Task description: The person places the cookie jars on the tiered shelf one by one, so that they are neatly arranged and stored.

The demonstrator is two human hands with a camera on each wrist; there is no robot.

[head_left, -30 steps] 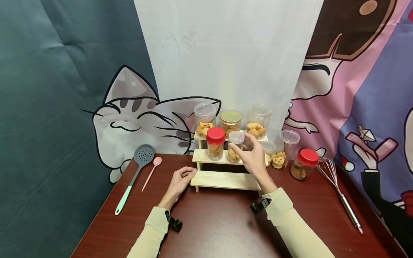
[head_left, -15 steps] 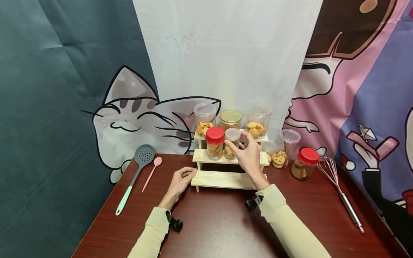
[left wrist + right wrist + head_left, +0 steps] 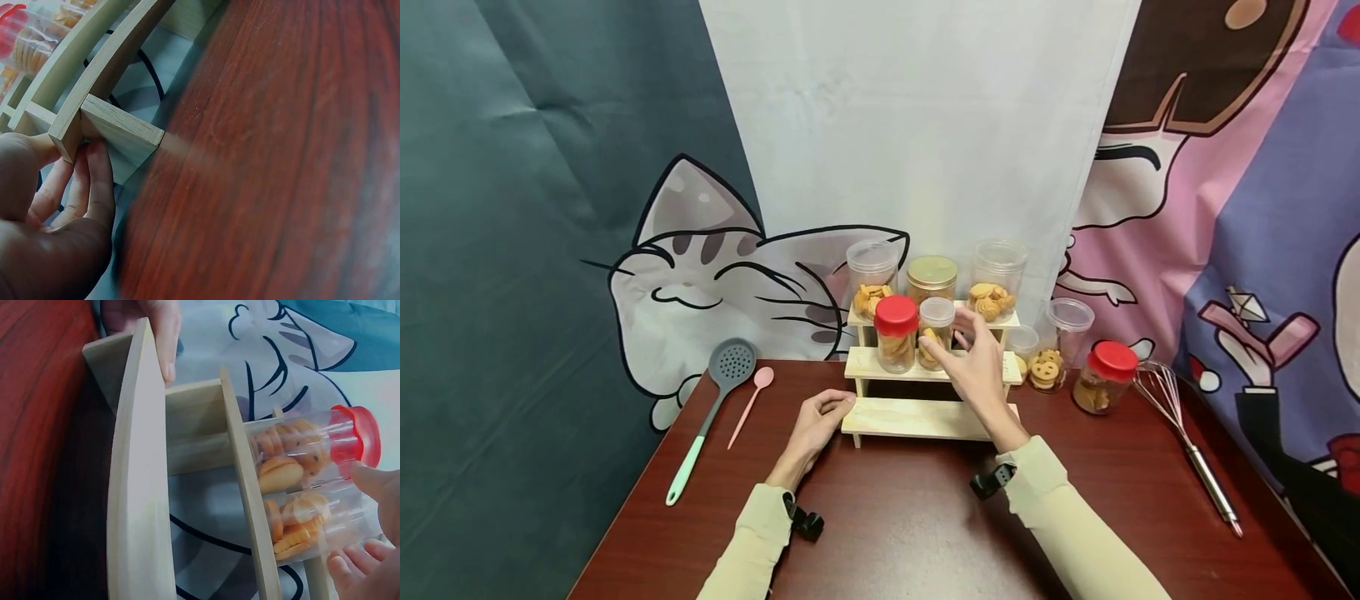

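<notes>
On the middle step of a three-tier wooden display stand [image 3: 925, 419] stands a small clear-lidded cookie jar [image 3: 936, 313]. My right hand [image 3: 981, 367] has it between thumb and fingers. Right beside it, on its left, is a red-lidded cookie jar [image 3: 896, 333]; in the right wrist view my right thumb [image 3: 375, 481] lies close to that red lid. My left hand [image 3: 815, 425] pinches the left end of the lowest step. In the left wrist view the left fingers [image 3: 97, 181] curl under the board's end.
On the top step are a clear jar [image 3: 872, 275], a gold-lidded jar [image 3: 932, 273] and another clear jar [image 3: 998, 275]. Right of the stand are a cookie-filled jar [image 3: 1045, 371], a red-lidded jar [image 3: 1103, 379] and a whisk [image 3: 1206, 483]. A slotted turner [image 3: 707, 417] and pink spoon [image 3: 752, 404] lie left.
The clear-lidded jar has moved left on the middle step, up to the red-lidded jar, with my right hand. My left hand has stayed at the lowest step's end.
</notes>
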